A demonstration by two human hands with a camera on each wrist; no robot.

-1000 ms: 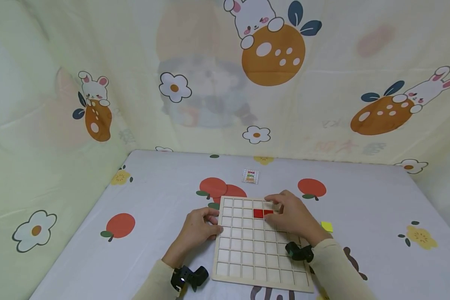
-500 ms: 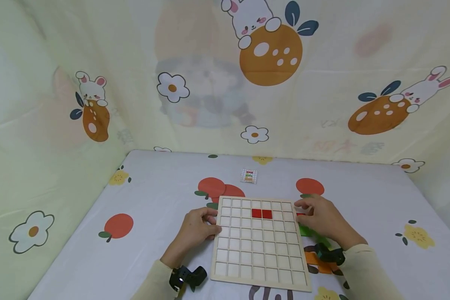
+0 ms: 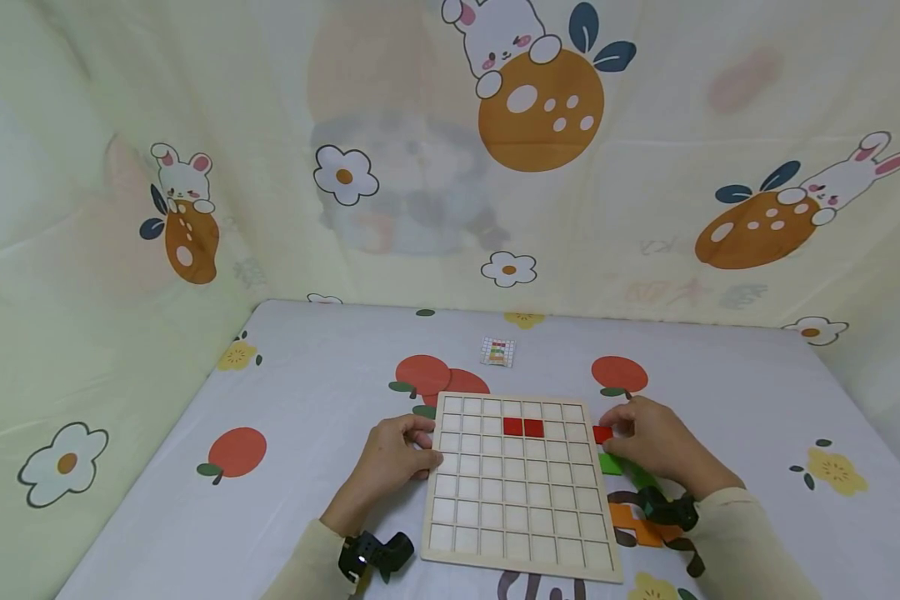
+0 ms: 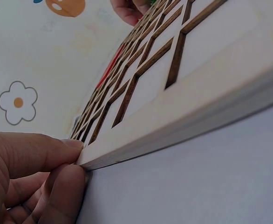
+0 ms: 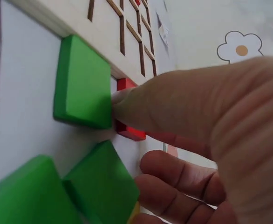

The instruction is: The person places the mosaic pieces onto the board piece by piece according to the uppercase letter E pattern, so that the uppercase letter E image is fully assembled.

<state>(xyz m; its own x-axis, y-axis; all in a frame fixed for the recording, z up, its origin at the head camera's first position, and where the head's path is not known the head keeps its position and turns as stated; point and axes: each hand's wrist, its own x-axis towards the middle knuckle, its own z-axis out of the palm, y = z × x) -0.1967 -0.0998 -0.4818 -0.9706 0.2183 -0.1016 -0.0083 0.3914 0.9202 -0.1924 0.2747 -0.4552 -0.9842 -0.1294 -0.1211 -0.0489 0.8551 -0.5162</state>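
A wooden grid board point(image 3: 521, 500) lies on the table, with two red tiles point(image 3: 523, 427) side by side in its second row from the far edge. My left hand point(image 3: 392, 457) holds the board's left edge; in the left wrist view the thumb point(image 4: 48, 151) is on the rim and the curled fingers are below. Just off the board's right edge, my right hand point(image 3: 660, 442) pinches a loose red tile point(image 3: 602, 434) between thumb and index finger. In the right wrist view the thumb covers part of that red tile point(image 5: 132, 132); a green tile point(image 5: 83, 84) lies beside it.
More green tiles point(image 3: 610, 464) and orange tiles point(image 3: 633, 525) lie right of the board, partly under my right wrist. A small patterned card or packet point(image 3: 498, 352) sits beyond the board. A printed curtain point(image 3: 420, 275) stands behind the table.
My right hand has moved right, off the board to the loose tiles, leaving the two red tiles uncovered in the grid. It now pinches another red tile. My left hand stays on the edge.
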